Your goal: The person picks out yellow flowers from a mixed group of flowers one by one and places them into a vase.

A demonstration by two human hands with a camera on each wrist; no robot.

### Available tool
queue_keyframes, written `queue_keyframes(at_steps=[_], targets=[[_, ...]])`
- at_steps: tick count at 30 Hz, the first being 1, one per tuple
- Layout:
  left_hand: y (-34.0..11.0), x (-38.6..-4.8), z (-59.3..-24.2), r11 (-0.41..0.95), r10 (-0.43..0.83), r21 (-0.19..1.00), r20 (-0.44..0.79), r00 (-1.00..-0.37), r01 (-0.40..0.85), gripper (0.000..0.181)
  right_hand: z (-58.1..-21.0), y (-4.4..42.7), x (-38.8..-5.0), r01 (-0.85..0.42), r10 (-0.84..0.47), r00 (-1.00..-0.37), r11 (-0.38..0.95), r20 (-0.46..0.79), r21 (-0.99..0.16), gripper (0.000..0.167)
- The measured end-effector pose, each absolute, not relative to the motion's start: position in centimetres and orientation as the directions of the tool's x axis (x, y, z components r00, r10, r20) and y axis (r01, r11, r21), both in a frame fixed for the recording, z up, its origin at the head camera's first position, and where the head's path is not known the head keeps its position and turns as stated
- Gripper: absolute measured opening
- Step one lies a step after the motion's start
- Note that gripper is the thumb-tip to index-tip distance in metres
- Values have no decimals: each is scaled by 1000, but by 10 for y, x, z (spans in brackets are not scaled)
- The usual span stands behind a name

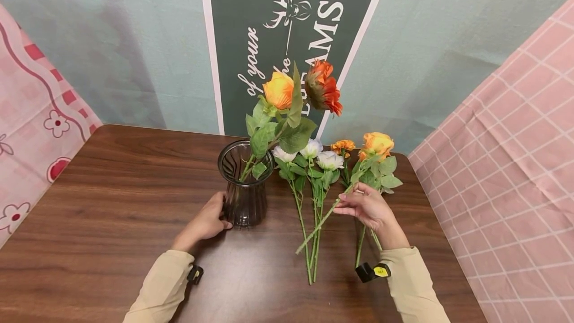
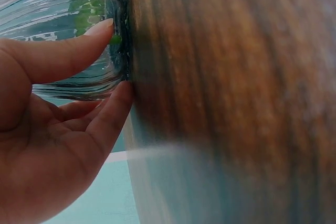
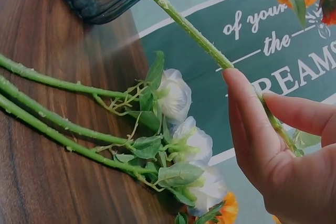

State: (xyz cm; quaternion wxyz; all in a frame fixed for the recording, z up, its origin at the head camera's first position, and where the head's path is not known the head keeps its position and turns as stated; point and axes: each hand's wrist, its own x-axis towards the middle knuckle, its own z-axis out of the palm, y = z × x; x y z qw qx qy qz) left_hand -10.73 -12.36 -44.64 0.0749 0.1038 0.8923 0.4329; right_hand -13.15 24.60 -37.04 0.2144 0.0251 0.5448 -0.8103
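Note:
A dark, ribbed glass vase [image 1: 244,203] stands upright on the table. My left hand [image 1: 207,221] grips it low on its left side; the left wrist view shows the thumb and fingers [image 2: 107,114] around the base. From the vase's mouth rise a yellow-orange rose [image 1: 279,90] and a red-orange flower [image 1: 324,87]. My right hand [image 1: 365,208] pinches a green stem [image 1: 319,224] between thumb and fingers, raised and slanting, its cut end toward the lower left. That stem leads up toward a yellow-orange rose [image 1: 377,144]; leaves and the hand partly hide the join.
Several white flowers [image 1: 330,160] lie between the vase and my right hand, stems toward me. A small orange flower [image 1: 343,146] lies behind them. Other stems [image 1: 360,245] lie beneath my right hand. A fabric backdrop [image 1: 170,54] hangs behind the brown table [image 1: 112,213].

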Motion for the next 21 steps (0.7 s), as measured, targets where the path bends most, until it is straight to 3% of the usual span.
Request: queue_keyframes(at_steps=[21], targets=[[-124,-107,-448,596,251,793,-34,-967,126,61,-357,239,-132,362,-339,-913,-423,-226,-831,26]])
